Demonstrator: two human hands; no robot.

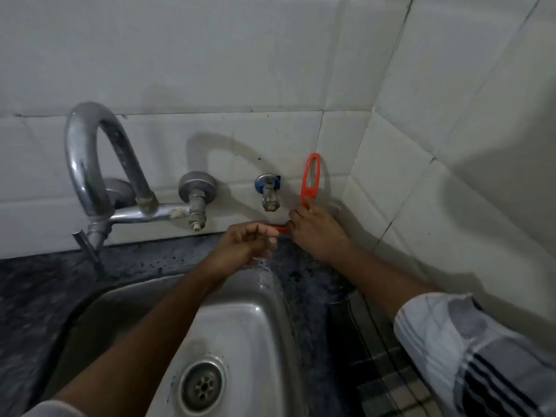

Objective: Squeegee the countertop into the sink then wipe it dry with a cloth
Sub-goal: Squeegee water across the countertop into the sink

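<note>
Honestly, the tight corner looks like the trouble here. The right hand (316,233) is closed round the orange squeegee (311,179), its looped handle standing up against the tiled wall (270,55), the blade down on the dark countertop (304,275) behind the sink (240,320). The left hand (245,246) is loosely curled with its fingertips near the blade's end; I can't tell whether it actually grips it. The capped valve (268,192) sits just beside the tool, so a hurried pull could knock against it, or the blade could skip and leave water stranded along the wall. No cloth in sight.
</note>
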